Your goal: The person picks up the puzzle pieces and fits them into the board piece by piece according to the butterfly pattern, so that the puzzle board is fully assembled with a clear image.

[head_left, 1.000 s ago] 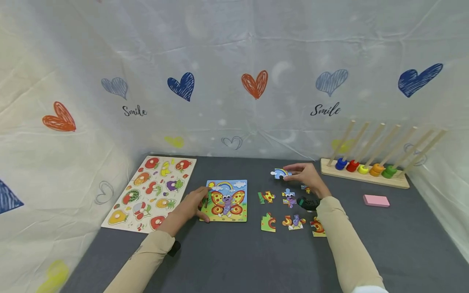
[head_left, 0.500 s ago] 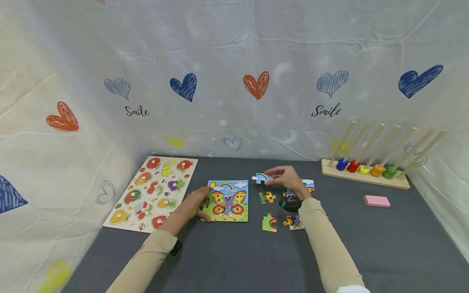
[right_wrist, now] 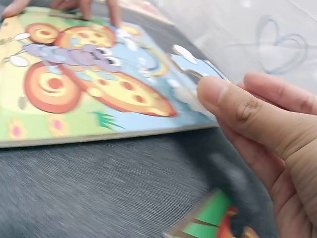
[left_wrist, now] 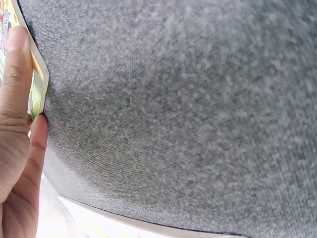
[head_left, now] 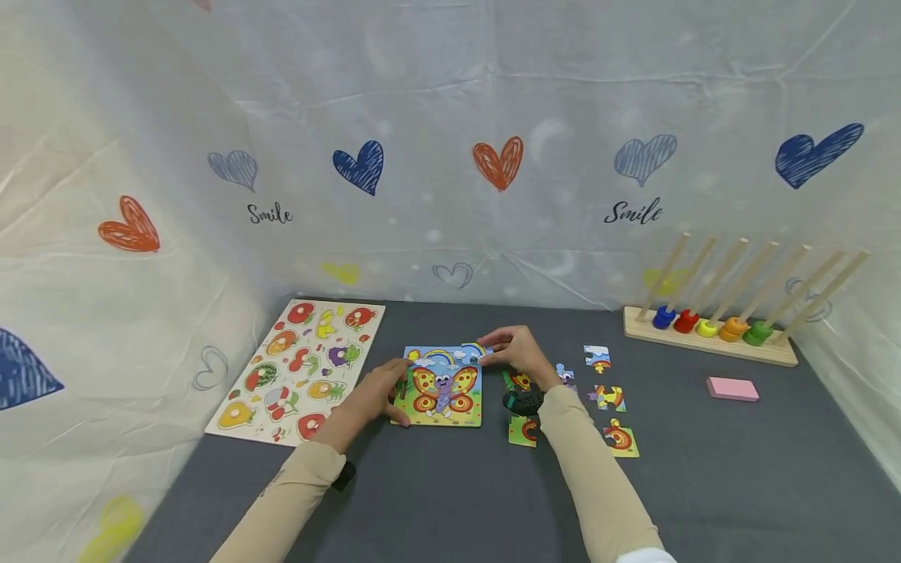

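Note:
My left hand (head_left: 377,391) rests at the left edge of a square butterfly puzzle board (head_left: 445,410), its spread thumb and fingers touching the edge. In the left wrist view, the left hand (left_wrist: 17,114) lies along a corner of that board. Between thumb and fingers, my right hand (head_left: 517,352) pinches a blue puzzle piece (head_left: 473,351) with part of a rainbow on it. The right wrist view has this piece (right_wrist: 187,62) tilted above the board's sky side; whether it touches is unclear. Right of the board lie several loose puzzle pieces (head_left: 621,439), partly hidden by the right arm.
A fruit peg board (head_left: 287,349) lies at the left. At the back right stands a wooden stacker (head_left: 711,346) with upright rods and coloured rings, with a pink block (head_left: 733,389) in front. A printed curtain (head_left: 450,156) hangs behind the grey table (head_left: 450,500).
My right hand has carried the rainbow piece left, from among the loose pieces to the puzzle board's upper right corner. The left hand has kept its place at the board.

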`<state>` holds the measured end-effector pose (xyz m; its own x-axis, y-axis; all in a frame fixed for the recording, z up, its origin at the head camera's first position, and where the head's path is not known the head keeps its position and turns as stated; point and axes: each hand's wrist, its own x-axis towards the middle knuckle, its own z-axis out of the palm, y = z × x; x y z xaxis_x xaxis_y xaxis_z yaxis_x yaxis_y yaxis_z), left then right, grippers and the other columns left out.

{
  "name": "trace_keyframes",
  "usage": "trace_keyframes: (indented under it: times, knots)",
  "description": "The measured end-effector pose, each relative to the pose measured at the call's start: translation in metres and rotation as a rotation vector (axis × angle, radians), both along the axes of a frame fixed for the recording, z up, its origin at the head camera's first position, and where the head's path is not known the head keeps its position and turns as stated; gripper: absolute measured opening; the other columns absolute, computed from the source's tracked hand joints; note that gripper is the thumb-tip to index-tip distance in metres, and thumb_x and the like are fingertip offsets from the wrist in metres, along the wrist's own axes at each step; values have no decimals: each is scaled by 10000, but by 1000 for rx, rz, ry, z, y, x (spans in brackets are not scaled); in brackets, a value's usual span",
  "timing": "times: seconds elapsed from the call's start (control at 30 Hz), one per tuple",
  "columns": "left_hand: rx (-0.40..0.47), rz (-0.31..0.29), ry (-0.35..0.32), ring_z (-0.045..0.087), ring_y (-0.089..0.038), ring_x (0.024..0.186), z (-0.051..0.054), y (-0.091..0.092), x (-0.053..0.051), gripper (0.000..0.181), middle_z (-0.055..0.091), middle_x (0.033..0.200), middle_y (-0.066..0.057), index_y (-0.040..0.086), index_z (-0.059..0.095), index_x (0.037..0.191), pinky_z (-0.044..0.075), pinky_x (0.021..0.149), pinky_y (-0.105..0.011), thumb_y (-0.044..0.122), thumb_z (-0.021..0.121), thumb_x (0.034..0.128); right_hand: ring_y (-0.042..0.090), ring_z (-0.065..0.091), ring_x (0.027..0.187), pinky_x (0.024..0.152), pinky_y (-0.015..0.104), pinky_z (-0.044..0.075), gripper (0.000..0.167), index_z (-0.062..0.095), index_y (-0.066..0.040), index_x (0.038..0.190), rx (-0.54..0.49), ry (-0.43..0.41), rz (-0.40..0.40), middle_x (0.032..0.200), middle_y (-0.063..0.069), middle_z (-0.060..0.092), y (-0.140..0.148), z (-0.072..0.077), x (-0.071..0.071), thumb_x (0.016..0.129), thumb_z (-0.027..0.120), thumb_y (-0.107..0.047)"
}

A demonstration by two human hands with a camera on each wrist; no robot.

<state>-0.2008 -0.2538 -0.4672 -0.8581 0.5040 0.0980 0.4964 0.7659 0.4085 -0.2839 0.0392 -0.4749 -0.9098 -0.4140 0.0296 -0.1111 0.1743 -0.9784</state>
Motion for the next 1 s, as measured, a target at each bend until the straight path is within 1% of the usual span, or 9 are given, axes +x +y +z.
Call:
trace_keyframes:
  times: [0.03, 0.13, 0.23, 0.37, 0.57, 0.73, 0.87, 0.93, 1.0]
  knots:
    - [-3, 3, 1, 487, -152, 723, 0, 0, 0, 723, 514, 1276, -190, -31, 562, 1106, 443, 675, -311, 301, 914, 569, 270, 650, 920, 778, 340, 532, 340, 719, 37, 1040, 3, 17, -6, 1057, 168, 689, -3, -5, -1, 717, 819, 1]
    - [-7, 4, 5, 485, -152, 733, -1, 0, -1, 744, 515, 1270, -191, -39, 558, 1131, 440, 685, -319, 306, 912, 574, 260, 655, 917, 772, 333, 533, 313, 728, 25, 1019, 0, 75, 4, 1025, 137, 701, -12, -10, 1, 721, 818, -9]
    - [-5, 5, 10, 480, -147, 731, -3, -1, -2, 766, 515, 1263, -185, -41, 555, 1156, 436, 686, -319, 307, 912, 575, 229, 658, 910, 759, 315, 534, 302, 736, 7, 1010, -8, 102, 2, 1011, 110, 708, -22, -15, 4, 722, 821, -23]
    - [2, -2, 14, 480, -146, 709, -3, -1, -1, 770, 514, 1256, -187, -46, 553, 1153, 439, 670, -310, 306, 912, 569, 218, 660, 897, 765, 325, 530, 315, 740, -13, 1026, 16, 100, -23, 1013, 113, 712, -35, -17, 7, 726, 827, -54]
    - [-12, 22, -13, 468, -121, 724, -3, 0, 0, 867, 520, 1236, -152, -50, 518, 1260, 436, 686, -308, 317, 908, 578, 216, 680, 827, 697, 307, 536, 301, 747, -16, 1008, 83, 123, -58, 944, 129, 719, -52, -20, 11, 724, 830, -69]
    - [-11, 22, -21, 475, -131, 734, -3, 0, 0, 893, 521, 1252, -152, -54, 510, 1280, 444, 703, -326, 328, 909, 577, 194, 679, 802, 672, 303, 536, 290, 756, -39, 995, 151, 133, -90, 914, 105, 723, -60, -17, 12, 720, 836, -82]
    - [-6, 5, -7, 482, -156, 759, -3, -1, -1, 761, 516, 1274, -176, -33, 559, 1143, 441, 710, -338, 342, 907, 580, 192, 656, 828, 707, 326, 528, 295, 763, -65, 993, 238, 166, -91, 945, 79, 718, -66, -11, 12, 717, 846, -124]
    - [-7, -2, -3, 484, -156, 759, -3, -2, -1, 742, 515, 1273, -181, -30, 560, 1123, 440, 705, -327, 350, 904, 586, 195, 644, 841, 723, 335, 521, 297, 764, -69, 989, 274, 187, -90, 956, 73, 715, -69, -8, 11, 712, 850, -136]
    - [-4, 1, -5, 483, -156, 743, -3, -3, -1, 759, 513, 1271, -183, -32, 554, 1145, 437, 693, -319, 349, 902, 588, 200, 635, 846, 728, 341, 517, 294, 764, -69, 985, 296, 207, -86, 957, 72, 715, -72, -7, 11, 712, 849, -136]
